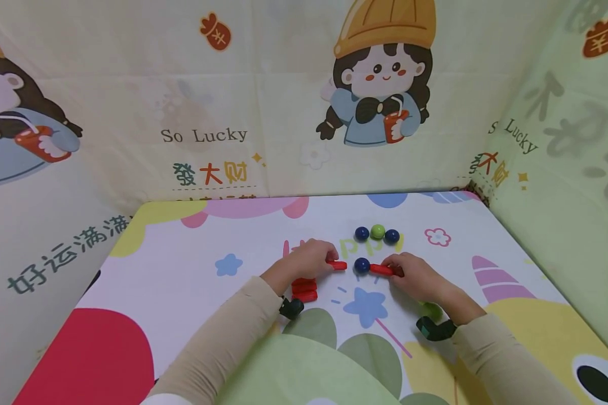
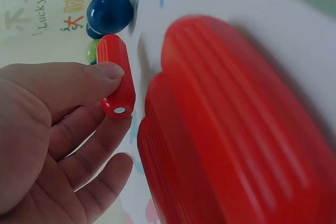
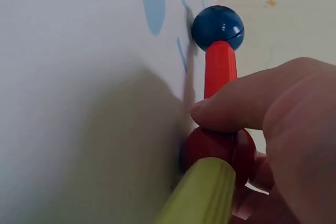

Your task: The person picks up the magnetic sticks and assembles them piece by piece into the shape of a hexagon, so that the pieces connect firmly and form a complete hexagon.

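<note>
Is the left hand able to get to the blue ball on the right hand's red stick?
Probably yes: nothing blocks the gap to the blue ball. The left hand pinches another red stick, though, so it may have to put that down first.

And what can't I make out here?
Head: full shape of the green piece, behind the right hand and wrist camera.
Right wrist: red ball, partly hidden by that hand and the yellow-green bar.
Right wrist: that bar's near end, cut off by the bottom edge.
Left wrist: green ball, partly hidden by the held red stick.
Left wrist: nearby red bars, cut off by the bottom edge.
</note>
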`<move>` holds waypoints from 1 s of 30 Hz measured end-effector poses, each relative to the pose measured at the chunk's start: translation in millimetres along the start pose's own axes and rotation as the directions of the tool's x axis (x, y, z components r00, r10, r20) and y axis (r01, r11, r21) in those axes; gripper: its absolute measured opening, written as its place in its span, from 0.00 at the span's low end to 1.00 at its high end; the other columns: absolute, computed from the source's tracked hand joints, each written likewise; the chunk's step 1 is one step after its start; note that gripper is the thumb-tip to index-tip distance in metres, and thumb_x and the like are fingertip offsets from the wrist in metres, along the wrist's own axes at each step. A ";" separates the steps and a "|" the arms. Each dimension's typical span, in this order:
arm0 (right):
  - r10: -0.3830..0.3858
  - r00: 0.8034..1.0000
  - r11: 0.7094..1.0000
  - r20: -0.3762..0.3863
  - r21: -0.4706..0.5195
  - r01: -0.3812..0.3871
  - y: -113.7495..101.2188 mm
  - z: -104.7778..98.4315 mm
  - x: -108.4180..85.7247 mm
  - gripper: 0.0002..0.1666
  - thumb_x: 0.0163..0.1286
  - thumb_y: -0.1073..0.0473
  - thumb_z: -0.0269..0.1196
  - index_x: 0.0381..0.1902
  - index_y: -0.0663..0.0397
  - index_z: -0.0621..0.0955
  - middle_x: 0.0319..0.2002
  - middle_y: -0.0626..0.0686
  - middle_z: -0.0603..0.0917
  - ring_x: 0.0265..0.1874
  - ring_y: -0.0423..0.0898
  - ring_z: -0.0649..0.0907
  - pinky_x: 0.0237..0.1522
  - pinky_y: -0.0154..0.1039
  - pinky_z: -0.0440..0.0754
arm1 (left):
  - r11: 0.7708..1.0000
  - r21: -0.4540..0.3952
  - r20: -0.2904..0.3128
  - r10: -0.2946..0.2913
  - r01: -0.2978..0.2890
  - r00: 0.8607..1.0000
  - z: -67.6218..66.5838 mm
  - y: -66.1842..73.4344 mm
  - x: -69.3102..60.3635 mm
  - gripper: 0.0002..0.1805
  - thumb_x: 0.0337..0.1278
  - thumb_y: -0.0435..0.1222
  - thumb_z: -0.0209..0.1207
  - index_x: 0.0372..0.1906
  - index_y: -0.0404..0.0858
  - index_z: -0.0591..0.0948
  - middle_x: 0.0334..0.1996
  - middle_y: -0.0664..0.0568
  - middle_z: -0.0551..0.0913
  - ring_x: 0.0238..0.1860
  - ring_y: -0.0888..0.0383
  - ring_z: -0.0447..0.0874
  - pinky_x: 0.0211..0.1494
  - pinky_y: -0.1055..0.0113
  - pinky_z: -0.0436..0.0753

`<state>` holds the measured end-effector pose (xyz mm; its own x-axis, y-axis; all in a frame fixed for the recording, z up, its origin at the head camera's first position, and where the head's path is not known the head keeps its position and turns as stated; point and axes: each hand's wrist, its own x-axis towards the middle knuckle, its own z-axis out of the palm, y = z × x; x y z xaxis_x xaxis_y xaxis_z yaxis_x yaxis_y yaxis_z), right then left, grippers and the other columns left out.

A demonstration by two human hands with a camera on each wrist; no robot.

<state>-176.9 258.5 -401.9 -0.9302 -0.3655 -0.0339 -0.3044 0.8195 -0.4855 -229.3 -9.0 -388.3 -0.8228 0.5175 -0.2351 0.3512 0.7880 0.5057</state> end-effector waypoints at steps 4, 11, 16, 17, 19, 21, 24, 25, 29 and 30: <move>0.000 1.000 1.000 0.001 -0.016 0.000 0.8 -2.8 -1.4 0.14 0.66 0.65 0.66 0.50 0.58 0.84 0.39 0.51 0.80 0.39 0.50 0.77 0.47 0.51 0.78 | 0.999 0.024 -0.014 0.031 -0.031 0.999 2.3 0.5 1.5 0.15 0.63 0.37 0.65 0.54 0.44 0.83 0.40 0.57 0.81 0.43 0.58 0.76 0.44 0.68 0.78; 0.020 1.000 1.000 0.015 -0.009 -0.020 1.8 -5.5 -3.4 0.16 0.66 0.62 0.69 0.51 0.58 0.84 0.42 0.54 0.79 0.40 0.51 0.75 0.45 0.48 0.77 | 0.997 0.030 -0.021 0.071 -0.070 0.997 3.3 4.2 2.4 0.15 0.63 0.35 0.64 0.54 0.42 0.83 0.40 0.56 0.81 0.42 0.58 0.76 0.47 0.68 0.78; 0.032 0.999 0.999 0.011 -0.007 -0.032 2.8 -7.7 -3.4 0.15 0.65 0.61 0.70 0.49 0.57 0.85 0.42 0.56 0.77 0.41 0.52 0.75 0.45 0.48 0.77 | 0.998 0.027 -0.014 0.063 -0.063 0.998 4.2 2.8 1.6 0.15 0.63 0.35 0.64 0.54 0.42 0.83 0.42 0.56 0.81 0.43 0.57 0.76 0.46 0.68 0.78; 0.030 0.999 1.000 0.009 -0.007 -0.030 3.0 -7.9 -3.3 0.14 0.65 0.61 0.70 0.48 0.56 0.86 0.42 0.56 0.77 0.41 0.52 0.75 0.44 0.48 0.77 | 0.998 0.022 -0.012 0.054 -0.054 0.998 4.2 2.5 1.5 0.15 0.63 0.35 0.65 0.54 0.42 0.83 0.42 0.56 0.81 0.44 0.57 0.76 0.46 0.68 0.78; 0.029 1.000 1.000 0.001 -0.011 -0.029 3.6 -8.4 -3.3 0.13 0.64 0.60 0.71 0.47 0.56 0.86 0.41 0.55 0.77 0.41 0.52 0.75 0.44 0.47 0.77 | 0.999 0.017 -0.011 0.044 -0.044 0.999 4.3 2.2 1.3 0.15 0.63 0.36 0.65 0.54 0.43 0.83 0.42 0.56 0.81 0.44 0.57 0.76 0.46 0.68 0.78; 0.020 1.000 1.000 -0.002 -0.008 -0.020 3.8 -8.5 -3.6 0.12 0.64 0.60 0.71 0.45 0.56 0.86 0.41 0.56 0.77 0.40 0.52 0.75 0.43 0.46 0.77 | 0.999 0.026 -0.016 0.048 -0.048 0.999 4.5 2.8 1.4 0.15 0.63 0.36 0.65 0.54 0.43 0.83 0.42 0.56 0.81 0.44 0.57 0.76 0.47 0.68 0.78; 0.026 1.000 1.000 -0.009 0.001 -0.026 4.4 -7.9 -3.7 0.11 0.64 0.60 0.72 0.44 0.55 0.87 0.40 0.56 0.77 0.40 0.52 0.74 0.42 0.46 0.77 | 0.997 0.042 -0.022 0.059 -0.058 0.998 5.2 4.5 2.4 0.14 0.63 0.35 0.65 0.53 0.42 0.83 0.41 0.56 0.81 0.43 0.57 0.76 0.48 0.68 0.78; 0.025 1.000 1.000 -0.011 0.003 -0.025 4.4 -7.9 -3.8 0.11 0.64 0.60 0.71 0.44 0.55 0.87 0.41 0.56 0.77 0.40 0.52 0.74 0.42 0.46 0.77 | 0.997 0.045 -0.024 0.061 -0.060 0.998 5.6 5.2 2.8 0.14 0.63 0.35 0.65 0.53 0.42 0.83 0.41 0.56 0.81 0.43 0.58 0.76 0.48 0.68 0.78; 0.035 0.999 0.999 -0.018 0.001 -0.035 4.9 -7.6 -3.5 0.12 0.64 0.60 0.72 0.45 0.55 0.87 0.40 0.55 0.77 0.40 0.51 0.74 0.41 0.45 0.77 | 0.996 0.049 -0.037 0.079 -0.077 0.996 7.2 8.0 4.8 0.14 0.63 0.35 0.65 0.53 0.42 0.84 0.39 0.56 0.81 0.42 0.58 0.76 0.49 0.68 0.78; 0.035 0.999 0.999 -0.020 0.000 -0.035 5.2 -7.4 -3.4 0.13 0.64 0.59 0.72 0.45 0.56 0.86 0.40 0.55 0.77 0.40 0.51 0.74 0.41 0.44 0.77 | 0.995 0.052 -0.040 0.084 -0.082 0.996 7.5 8.6 5.4 0.14 0.63 0.36 0.66 0.52 0.42 0.84 0.38 0.57 0.81 0.42 0.58 0.76 0.49 0.68 0.78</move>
<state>-176.9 267.3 -397.8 -0.9440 -0.3282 -0.0334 -0.2720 0.8316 -0.4843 -227.4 3.0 -391.5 -0.8077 0.5680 -0.1583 0.4399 0.7592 0.4796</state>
